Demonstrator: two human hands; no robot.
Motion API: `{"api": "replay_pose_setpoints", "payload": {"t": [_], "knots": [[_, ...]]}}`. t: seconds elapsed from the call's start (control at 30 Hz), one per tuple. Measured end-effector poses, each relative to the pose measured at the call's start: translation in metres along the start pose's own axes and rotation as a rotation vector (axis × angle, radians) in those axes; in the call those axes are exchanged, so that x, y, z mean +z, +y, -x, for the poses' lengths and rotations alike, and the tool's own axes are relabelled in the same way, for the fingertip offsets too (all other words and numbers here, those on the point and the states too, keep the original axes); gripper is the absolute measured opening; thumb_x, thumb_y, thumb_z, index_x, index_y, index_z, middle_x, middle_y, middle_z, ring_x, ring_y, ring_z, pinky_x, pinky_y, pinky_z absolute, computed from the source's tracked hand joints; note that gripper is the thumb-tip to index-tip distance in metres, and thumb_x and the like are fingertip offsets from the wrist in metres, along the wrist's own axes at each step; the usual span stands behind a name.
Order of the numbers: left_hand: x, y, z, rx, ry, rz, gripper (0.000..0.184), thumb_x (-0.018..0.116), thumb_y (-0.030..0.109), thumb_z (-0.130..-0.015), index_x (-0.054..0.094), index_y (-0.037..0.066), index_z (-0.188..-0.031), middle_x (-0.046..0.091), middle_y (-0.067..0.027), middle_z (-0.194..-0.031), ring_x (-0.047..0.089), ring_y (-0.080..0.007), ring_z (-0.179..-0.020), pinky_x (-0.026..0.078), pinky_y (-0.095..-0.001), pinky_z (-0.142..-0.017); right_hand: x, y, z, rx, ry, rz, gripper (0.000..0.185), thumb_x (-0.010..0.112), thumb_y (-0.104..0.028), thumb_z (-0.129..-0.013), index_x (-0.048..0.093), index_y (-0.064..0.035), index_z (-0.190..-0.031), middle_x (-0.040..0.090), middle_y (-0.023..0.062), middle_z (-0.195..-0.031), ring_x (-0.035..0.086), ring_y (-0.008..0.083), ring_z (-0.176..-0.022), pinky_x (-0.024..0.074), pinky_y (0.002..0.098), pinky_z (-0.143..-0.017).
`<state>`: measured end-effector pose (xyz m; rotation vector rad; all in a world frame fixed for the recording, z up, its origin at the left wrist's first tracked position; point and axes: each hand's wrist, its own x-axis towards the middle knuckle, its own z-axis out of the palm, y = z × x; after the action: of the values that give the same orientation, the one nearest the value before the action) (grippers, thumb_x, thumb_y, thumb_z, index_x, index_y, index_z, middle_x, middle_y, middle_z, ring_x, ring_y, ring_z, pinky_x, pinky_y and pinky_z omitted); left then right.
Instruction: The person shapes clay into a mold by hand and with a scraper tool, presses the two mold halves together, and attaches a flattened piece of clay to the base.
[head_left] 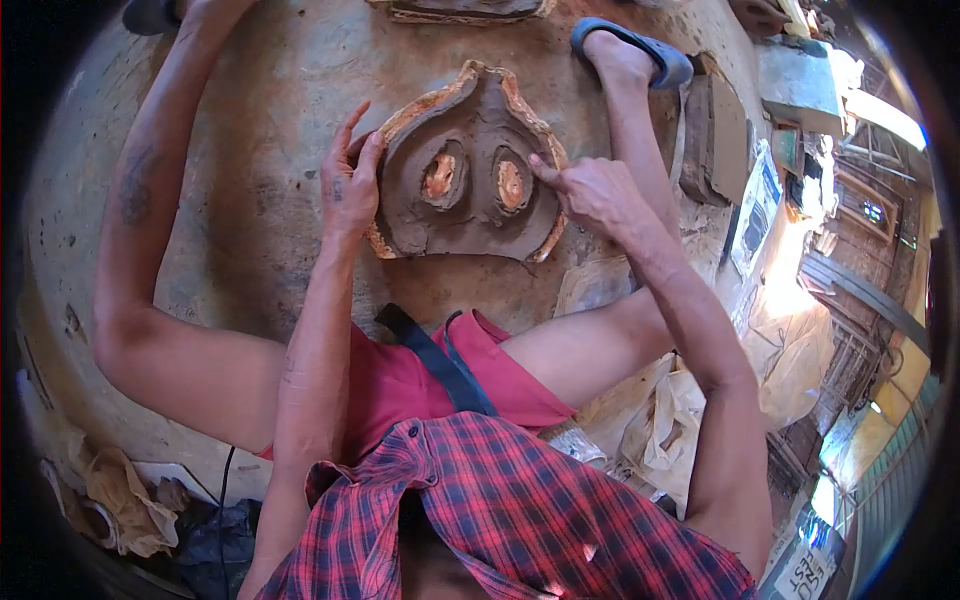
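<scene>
On the floor between my legs lies a plaster mould (376,240) with a pale, rough rim, lined with dark grey clay (480,235). The lining has two raised oval rings, each around an orange-pink opening. My left hand (350,185) is open at the mould's left edge, its thumb against the rim and its fingers raised and apart. At the right side, my right hand (595,190) is closed, its fingers curled and its fingertips pressed on the clay beside the right oval. Whether a bit of loose clay is between those fingertips is too small to tell.
Another clay-filled mould (465,12) lies at the far edge of the floor. Grey clay slabs or blocks (715,135) stand beyond my sandalled foot on the right. Crumpled sheets (665,420) lie by my right thigh, and a brown bag (130,500) sits at lower left.
</scene>
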<state>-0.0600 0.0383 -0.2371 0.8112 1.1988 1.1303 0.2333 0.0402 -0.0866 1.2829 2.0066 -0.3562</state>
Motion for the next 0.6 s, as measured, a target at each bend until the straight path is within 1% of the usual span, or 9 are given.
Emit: {"api": "replay_pose_setpoints", "payload": {"t": [0.17, 0.23, 0.27, 0.3, 0.37, 0.4, 0.47, 0.57, 0.6], "knots": [[0.0, -0.001, -0.002, 0.017, -0.012, 0.031, 0.05, 0.058, 0.009, -0.108, 0.049, 0.01, -0.157, 0.074, -0.0077, -0.111, 0.065, -0.0085, -0.095, 0.054, -0.0248, -0.084, 0.023, -0.037, 0.028, 0.154, -0.076, -0.205, 0.058, 0.052, -0.013, -0.092, 0.061, -0.0263, -0.148, 0.075, 0.0193, -0.091, 0.075, 0.0392, -0.085, 0.0597, 0.0537, -0.073], [0.001, -0.002, 0.0, 0.011, -0.004, 0.047, 0.051, 0.058, 0.009, -0.108, 0.049, 0.01, -0.158, 0.074, -0.0083, -0.111, 0.065, -0.0087, -0.097, 0.054, -0.0254, -0.086, 0.051, -0.049, 0.041, -0.008, 0.096, -0.433, 0.055, 0.052, -0.011, -0.088, 0.068, -0.0231, -0.14, 0.076, 0.0186, -0.095, 0.075, 0.0409, -0.086, 0.0602, 0.0523, -0.082], [0.001, -0.002, -0.002, -0.002, 0.011, 0.054, 0.052, 0.059, 0.01, -0.108, 0.048, 0.011, -0.158, 0.074, -0.0089, -0.112, 0.065, -0.0089, -0.098, 0.054, -0.0261, -0.087, 0.073, -0.052, 0.044, -0.164, 0.083, -0.791, 0.054, 0.052, -0.01, -0.085, 0.072, -0.0213, -0.133, 0.076, 0.0181, -0.102, 0.075, 0.0405, -0.088, 0.06, 0.0485, -0.088], [0.001, -0.002, -0.006, 0.011, 0.02, 0.059, 0.052, 0.059, 0.01, -0.108, 0.048, 0.011, -0.158, 0.074, -0.0089, -0.112, 0.065, -0.0089, -0.098, 0.054, -0.0261, -0.087, 0.071, -0.071, 0.054, -0.194, 0.108, -0.92, 0.049, 0.053, -0.009, -0.086, 0.075, -0.0183, -0.129, 0.075, 0.021, -0.104, 0.075, 0.0378, -0.087, 0.0599, 0.045, -0.086], [-0.001, -0.005, -0.004, -0.004, 0.019, 0.0, 0.053, 0.06, 0.011, -0.107, 0.047, 0.011, -0.159, 0.074, -0.0104, -0.114, 0.065, -0.0104, -0.101, 0.054, -0.0282, -0.091, 0.019, -0.083, 0.071, 0.012, 0.155, -1.01, 0.038, 0.058, -0.011, -0.092, 0.075, -0.0098, -0.126, 0.075, 0.0223, -0.103, 0.075, 0.0371, -0.085, 0.0587, 0.045, -0.08], [-0.004, -0.006, -0.002, -0.008, 0.02, -0.005, 0.053, 0.06, 0.011, -0.107, 0.047, 0.011, -0.159, 0.074, -0.0104, -0.114, 0.065, -0.0104, -0.101, 0.054, -0.0282, -0.091, 0.02, -0.078, 0.071, 0.011, 0.151, -1.015, 0.038, 0.058, -0.011, -0.092, 0.075, -0.0098, -0.126, 0.075, 0.0223, -0.103, 0.075, 0.0371, -0.085, 0.0587, 0.045, -0.08], [-0.003, -0.005, -0.005, 0.024, 0.0, -0.015, 0.054, 0.061, 0.013, -0.107, 0.047, 0.012, -0.159, 0.073, -0.0116, -0.116, 0.065, -0.0122, -0.103, 0.054, -0.0297, -0.093, 0.018, -0.047, 0.067, 0.307, 0.527, -1.019, 0.028, 0.071, -0.02, -0.093, 0.076, -0.0024, -0.115, 0.075, 0.022, -0.094, 0.074, 0.0365, -0.08, 0.0573, 0.0448, -0.074], [-0.002, -0.006, -0.005, 0.0, -0.017, 0.052, 0.054, 0.062, 0.013, -0.107, 0.048, 0.012, -0.159, 0.073, -0.0123, -0.116, 0.066, -0.0136, -0.104, 0.054, -0.0302, -0.094, 0.038, -0.011, 0.045, 0.346, 0.709, -0.729, 0.033, 0.083, -0.028, -0.088, 0.076, -0.0021, -0.107, 0.074, 0.02, -0.09, 0.073, 0.0351, -0.082, 0.0571, 0.0439, -0.073], [-0.003, -0.007, -0.006, 0.004, -0.011, 0.051, 0.054, 0.062, 0.013, -0.107, 0.048, 0.012, -0.159, 0.073, -0.0123, -0.116, 0.066, -0.0136, -0.104, 0.054, -0.0302, -0.094, 0.047, -0.01, 0.041, 0.238, 0.742, -0.647, 0.034, 0.085, -0.03, -0.085, 0.075, -0.0049, -0.105, 0.072, 0.02, -0.091, 0.072, 0.0347, -0.085, 0.0575, 0.0428, -0.075]]}}
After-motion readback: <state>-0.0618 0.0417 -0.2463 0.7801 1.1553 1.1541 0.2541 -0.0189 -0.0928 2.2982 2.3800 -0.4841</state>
